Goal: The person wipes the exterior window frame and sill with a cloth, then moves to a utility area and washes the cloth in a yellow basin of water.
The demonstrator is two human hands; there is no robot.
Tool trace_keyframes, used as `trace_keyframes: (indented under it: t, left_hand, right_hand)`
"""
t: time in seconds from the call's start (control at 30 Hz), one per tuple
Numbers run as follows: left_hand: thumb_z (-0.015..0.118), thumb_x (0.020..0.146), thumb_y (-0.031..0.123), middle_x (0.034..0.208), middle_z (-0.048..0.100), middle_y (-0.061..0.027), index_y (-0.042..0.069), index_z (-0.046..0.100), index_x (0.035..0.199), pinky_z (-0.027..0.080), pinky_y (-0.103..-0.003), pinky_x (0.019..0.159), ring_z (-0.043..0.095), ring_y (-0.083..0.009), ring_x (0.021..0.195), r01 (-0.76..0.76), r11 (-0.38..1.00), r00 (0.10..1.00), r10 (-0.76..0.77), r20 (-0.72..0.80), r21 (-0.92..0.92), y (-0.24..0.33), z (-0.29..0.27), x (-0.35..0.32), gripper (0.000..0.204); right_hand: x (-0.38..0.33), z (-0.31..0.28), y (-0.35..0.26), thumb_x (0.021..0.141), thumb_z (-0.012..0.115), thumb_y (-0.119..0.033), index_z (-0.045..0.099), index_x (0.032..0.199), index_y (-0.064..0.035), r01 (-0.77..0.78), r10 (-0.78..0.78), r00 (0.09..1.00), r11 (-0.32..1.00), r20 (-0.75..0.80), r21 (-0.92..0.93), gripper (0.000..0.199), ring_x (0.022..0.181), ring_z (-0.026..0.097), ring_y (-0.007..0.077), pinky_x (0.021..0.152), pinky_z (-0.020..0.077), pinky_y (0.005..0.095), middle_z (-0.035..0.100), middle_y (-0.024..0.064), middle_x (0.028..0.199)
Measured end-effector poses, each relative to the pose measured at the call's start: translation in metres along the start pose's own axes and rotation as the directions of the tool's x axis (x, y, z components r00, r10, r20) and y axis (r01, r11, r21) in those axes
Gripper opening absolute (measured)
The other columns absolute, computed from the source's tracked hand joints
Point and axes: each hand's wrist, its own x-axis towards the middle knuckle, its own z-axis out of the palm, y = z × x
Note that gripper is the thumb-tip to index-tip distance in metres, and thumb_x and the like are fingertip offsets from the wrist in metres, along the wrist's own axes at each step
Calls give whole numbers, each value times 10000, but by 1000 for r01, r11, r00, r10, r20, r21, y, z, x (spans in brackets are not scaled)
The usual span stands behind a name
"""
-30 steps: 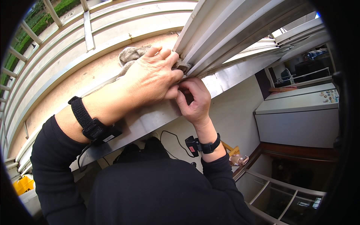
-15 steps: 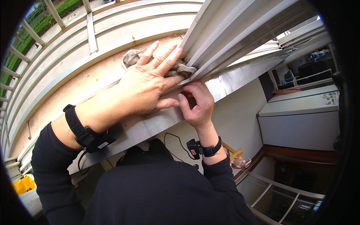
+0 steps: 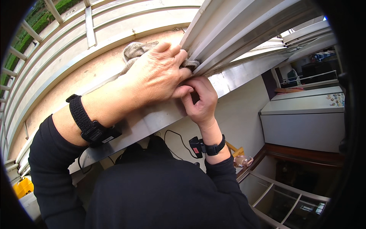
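My left hand (image 3: 158,76) presses a grey cleaning rag (image 3: 138,50) flat into the window track (image 3: 213,57), fingers spread over the cloth. The rag lies under that palm, its loose end bunched at 11 o'clock on the outer ledge (image 3: 95,72). My right hand (image 3: 200,101) sits at 5 o'clock from the left, fingers curled closed at the track edge; I cannot tell what they pinch. Risk: pushing outward may slide the rag off the ledge past the railing (image 3: 88,26). Fingertips may catch against the sliding sash frame (image 3: 244,26).

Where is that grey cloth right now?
In the head view, the grey cloth lies upper centre on the outer window ledge, pressed under the left hand against the window frame.
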Motion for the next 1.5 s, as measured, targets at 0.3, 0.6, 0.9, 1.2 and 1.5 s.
trace_keyframes:
  t: [0.3, 0.6, 0.9, 1.2, 1.5]
  left_hand:
    - [678, 783, 386, 957, 528, -116, 105, 649, 816, 370, -394, 915, 497, -263, 1008, 4, 1000, 1000, -4, 14, 31, 0, -10, -25, 285]
    - [707, 776, 558, 1341, 503, -167, 134, 659, 931, 255, -486, 1147, 445, -308, 1317, 161, 986, 975, -153, 163, -34, 1, -49, -86, 453]
    - [618, 840, 619, 1520, 386, -213, 132, 713, 1140, 79, -546, 1236, 238, -336, 1507, 47, 993, 999, -44, 26, -108, -9, -24, -55, 579]
    - [646, 815, 552, 1215, 533, -146, 127, 716, 1036, 273, -468, 1132, 449, -299, 1272, -11, 992, 1000, 12, 8, -126, -10, 0, -6, 484]
    - [664, 756, 311, 967, 543, -101, 113, 711, 928, 357, -387, 977, 510, -245, 1010, -77, 992, 995, 70, -75, -95, -12, 6, -2, 267]
  right_hand:
    - [-4, -3, 2, 818, 703, -41, 654, 887, 18, -20, 20, 999, 1000, 34, 6, 104, 679, 613, 212, 603, 506, 277, 639, 108, 839]
    - [-4, 1, -1, 734, 733, -126, 657, 820, -35, -58, 58, 998, 998, -8, -16, 147, 724, 625, 313, 627, 511, 362, 641, 130, 790]
    - [0, -1, -5, 728, 736, -89, 667, 843, -21, -53, 53, 999, 999, 10, -7, 150, 735, 632, 312, 642, 522, 357, 659, 132, 827]
    - [3, -1, -1, 722, 724, -70, 669, 854, -14, 26, -26, 1000, 1000, -1, -10, 153, 755, 638, 326, 668, 530, 365, 660, 140, 852]
    - [1, -1, -3, 730, 722, -40, 665, 854, -26, -40, 39, 999, 998, 30, 43, 137, 766, 635, 327, 688, 525, 370, 663, 136, 837]
